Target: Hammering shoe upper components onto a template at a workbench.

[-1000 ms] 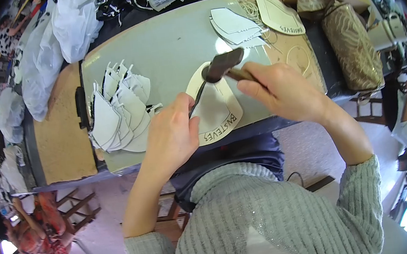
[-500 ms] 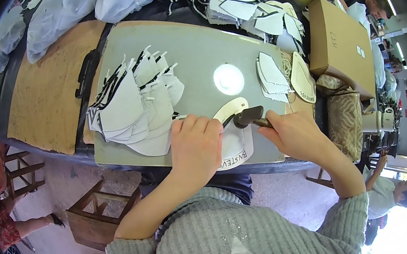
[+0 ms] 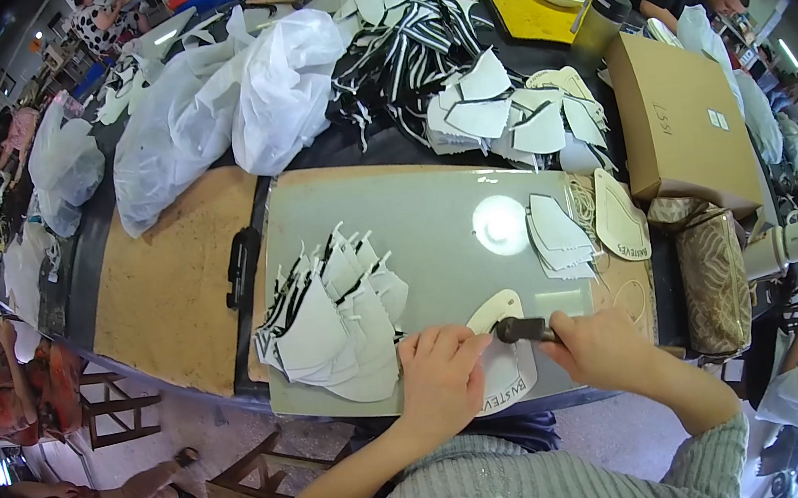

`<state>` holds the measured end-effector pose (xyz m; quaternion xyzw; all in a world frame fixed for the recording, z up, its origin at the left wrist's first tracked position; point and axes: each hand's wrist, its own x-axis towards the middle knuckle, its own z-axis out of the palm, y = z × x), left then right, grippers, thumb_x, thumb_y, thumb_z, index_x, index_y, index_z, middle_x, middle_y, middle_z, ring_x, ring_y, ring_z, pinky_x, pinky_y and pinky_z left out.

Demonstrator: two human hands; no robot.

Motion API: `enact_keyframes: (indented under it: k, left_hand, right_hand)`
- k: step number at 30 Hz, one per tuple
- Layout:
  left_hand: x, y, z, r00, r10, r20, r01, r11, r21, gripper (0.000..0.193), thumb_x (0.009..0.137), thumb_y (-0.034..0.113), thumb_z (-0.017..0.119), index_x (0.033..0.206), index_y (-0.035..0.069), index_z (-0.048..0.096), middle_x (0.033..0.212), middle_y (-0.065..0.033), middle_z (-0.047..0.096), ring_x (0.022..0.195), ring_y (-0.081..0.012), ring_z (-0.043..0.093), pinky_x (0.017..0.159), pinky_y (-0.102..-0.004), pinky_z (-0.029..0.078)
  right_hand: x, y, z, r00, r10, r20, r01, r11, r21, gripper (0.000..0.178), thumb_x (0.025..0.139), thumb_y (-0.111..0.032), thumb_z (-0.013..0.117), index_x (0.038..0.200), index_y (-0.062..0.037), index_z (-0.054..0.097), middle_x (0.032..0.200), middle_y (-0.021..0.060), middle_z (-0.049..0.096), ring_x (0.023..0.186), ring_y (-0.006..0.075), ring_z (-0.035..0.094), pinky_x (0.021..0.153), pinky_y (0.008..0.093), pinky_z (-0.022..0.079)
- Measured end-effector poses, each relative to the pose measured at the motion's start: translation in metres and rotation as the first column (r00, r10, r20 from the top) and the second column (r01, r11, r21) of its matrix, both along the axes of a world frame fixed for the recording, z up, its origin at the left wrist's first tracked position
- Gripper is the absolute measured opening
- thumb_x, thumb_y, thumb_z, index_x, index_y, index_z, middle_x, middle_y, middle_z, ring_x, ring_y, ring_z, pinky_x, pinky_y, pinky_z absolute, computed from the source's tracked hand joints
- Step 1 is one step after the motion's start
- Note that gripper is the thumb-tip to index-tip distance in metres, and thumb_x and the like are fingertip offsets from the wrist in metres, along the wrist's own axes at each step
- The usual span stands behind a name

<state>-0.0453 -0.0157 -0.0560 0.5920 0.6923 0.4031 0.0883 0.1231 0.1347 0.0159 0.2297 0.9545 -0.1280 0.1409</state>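
Right hand [image 3: 599, 349] is gripping hammer [image 3: 523, 329], fingers wrapped round handle | left hand [image 3: 441, 374] is curling over edge of white panel [image 3: 497, 364], pinch unclear | white panel is lying between hands, probably light, flexible, wanting edge holds | hammer is likely feeling head-heavy, stiff

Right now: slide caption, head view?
Left hand at a cream template, right hand gripping a hammer over it, fanned white cut pieces alongside.
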Motion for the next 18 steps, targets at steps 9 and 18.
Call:
enact_keyframes:
  k: [9, 18]
  left_hand:
    - [-0.009, 0.012, -0.007, 0.999, -0.007, -0.048, 0.009, 0.999, 0.034, 0.021, 0.076, 0.007, 0.069, 0.096, 0.011, 0.067, 0.09, -0.0024, 0.06, 0.092, -0.0242, 0.056, 0.09, -0.0426, 0.035]
    - [-0.012, 0.011, -0.009, 0.996, -0.064, 0.055, 0.061, 0.996, 0.059, 0.028, 0.076, 0.005, 0.069, 0.103, 0.009, 0.069, 0.087, -0.0013, 0.06, 0.092, -0.0244, 0.055, 0.092, -0.0423, 0.036]
  right_hand:
    - [0.002, 0.002, -0.008, 0.998, -0.014, -0.056, 0.011, 0.998, -0.055, 0.031, 0.092, -0.034, 0.061, 0.084, -0.0062, 0.052, 0.059, 0.0097, 0.061, 0.05, 0.0318, 0.061, 0.045, 0.0444, 0.044]
    - [0.02, 0.001, -0.034, 0.979, -0.075, -0.187, 0.057, 0.993, -0.102, 0.022, 0.086, -0.025, 0.067, 0.086, -0.0084, 0.053, 0.052, 0.0079, 0.054, 0.047, 0.0332, 0.057, 0.048, 0.0454, 0.042]
